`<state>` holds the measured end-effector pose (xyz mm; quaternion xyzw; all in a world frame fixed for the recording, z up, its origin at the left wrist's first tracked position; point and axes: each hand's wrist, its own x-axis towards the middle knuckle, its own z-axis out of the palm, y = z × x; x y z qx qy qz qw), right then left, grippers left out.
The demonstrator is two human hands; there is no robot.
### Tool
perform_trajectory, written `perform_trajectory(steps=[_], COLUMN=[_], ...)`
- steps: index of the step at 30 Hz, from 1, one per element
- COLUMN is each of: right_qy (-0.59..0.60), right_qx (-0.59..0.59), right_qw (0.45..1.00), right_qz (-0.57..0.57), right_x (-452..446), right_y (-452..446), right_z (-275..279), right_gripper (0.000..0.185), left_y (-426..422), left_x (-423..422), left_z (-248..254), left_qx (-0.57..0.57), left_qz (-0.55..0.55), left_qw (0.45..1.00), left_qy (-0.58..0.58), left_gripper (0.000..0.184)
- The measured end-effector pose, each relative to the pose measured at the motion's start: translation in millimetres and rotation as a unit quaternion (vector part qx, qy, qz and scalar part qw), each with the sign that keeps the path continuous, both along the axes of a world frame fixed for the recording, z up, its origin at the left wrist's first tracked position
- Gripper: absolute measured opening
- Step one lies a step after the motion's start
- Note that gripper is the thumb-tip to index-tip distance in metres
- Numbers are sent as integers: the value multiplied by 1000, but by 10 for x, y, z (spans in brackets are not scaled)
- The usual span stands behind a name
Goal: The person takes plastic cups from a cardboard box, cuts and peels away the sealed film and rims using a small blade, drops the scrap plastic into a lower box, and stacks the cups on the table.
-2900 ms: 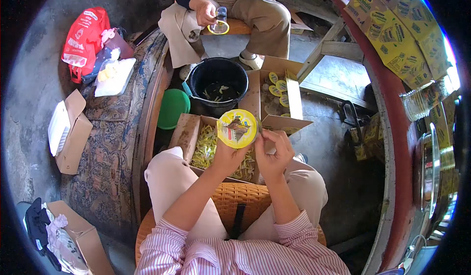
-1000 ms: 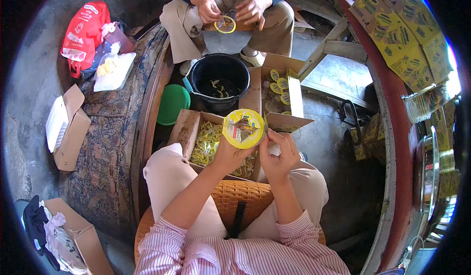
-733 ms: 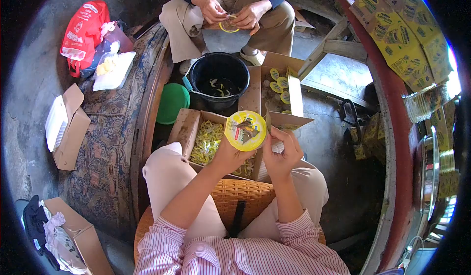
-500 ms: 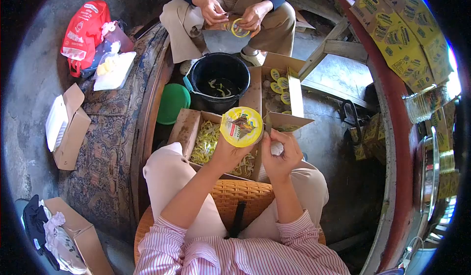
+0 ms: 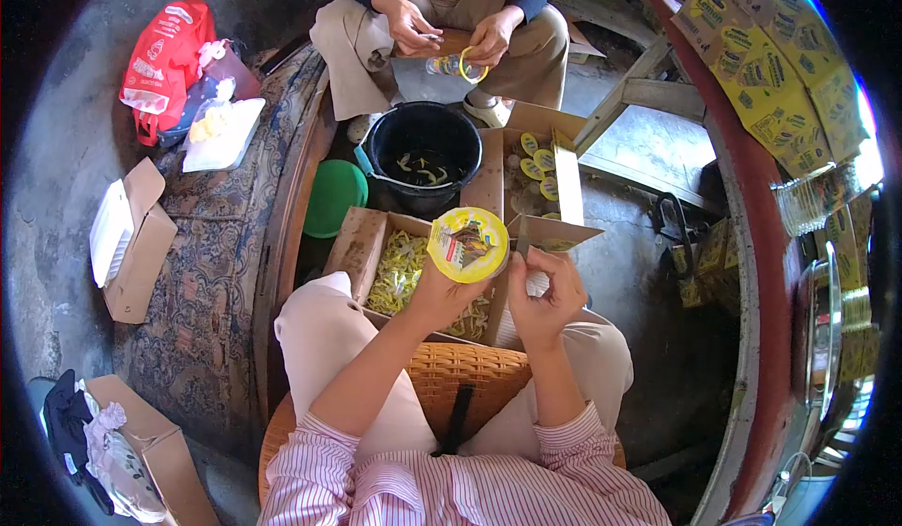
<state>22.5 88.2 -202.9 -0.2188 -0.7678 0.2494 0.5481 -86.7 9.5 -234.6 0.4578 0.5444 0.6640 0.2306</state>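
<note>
A round cup with a yellow printed lid (image 5: pixel 467 245) is held up in my left hand (image 5: pixel 440 293), the fingers wrapped round its lower side. Just right of the lid's rim is my right hand (image 5: pixel 545 293), thumb and fingers pinched on a small thin blade (image 5: pixel 522 235) that points upward. Below the cup, a cardboard box (image 5: pixel 355 244) holds yellow strips (image 5: pixel 398 268). Behind it stands a black bucket (image 5: pixel 420 155) with a few strips inside. Yellow-lidded cups (image 5: pixel 538 164) lie in another cardboard box (image 5: pixel 568 183).
Opposite sits a co-worker, whose hands (image 5: pixel 489 38) hold a clear cup with a yellow rim (image 5: pixel 473 64). A green lid (image 5: pixel 335 197) lies left of the bucket. A patterned sofa (image 5: pixel 211 272) is at the left, a red-edged frame (image 5: pixel 752 338) at the right.
My right hand and the blade have shifted slightly right, away from the cup's rim. The cup has moved a little right. Across from me, the co-worker's hands have parted around the clear cup.
</note>
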Motion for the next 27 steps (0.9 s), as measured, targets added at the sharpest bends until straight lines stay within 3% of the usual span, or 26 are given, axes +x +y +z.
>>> perform_trajectory(steps=[10, 13, 22, 25, 27], right_qy=[-16, -24, -21, -20, -15], right_qx=[26, 16, 35, 17, 17], right_qw=[1000, 1000, 999, 1000, 1000], right_qz=[-2, -1, -17, -14, -12], right_x=[-24, -9, -36, -50, -53], right_y=[-54, -66, -49, -61, -52], right_z=[11, 10, -11, 13, 12], right_gripper=[18, 18, 17, 16, 16], left_y=[3, -5, 16, 11, 12], left_x=[-21, 7, -17, -15, -8], left_z=[38, 95, -10, 2, 3], left_qx=[13, 6, 3, 10, -9], left_qz=[15, -2, 4, 4, -8], left_qw=[999, 1000, 999, 999, 1000], left_qy=[46, -18, 44, 48, 9], left_gripper=[28, 29, 33, 25, 30])
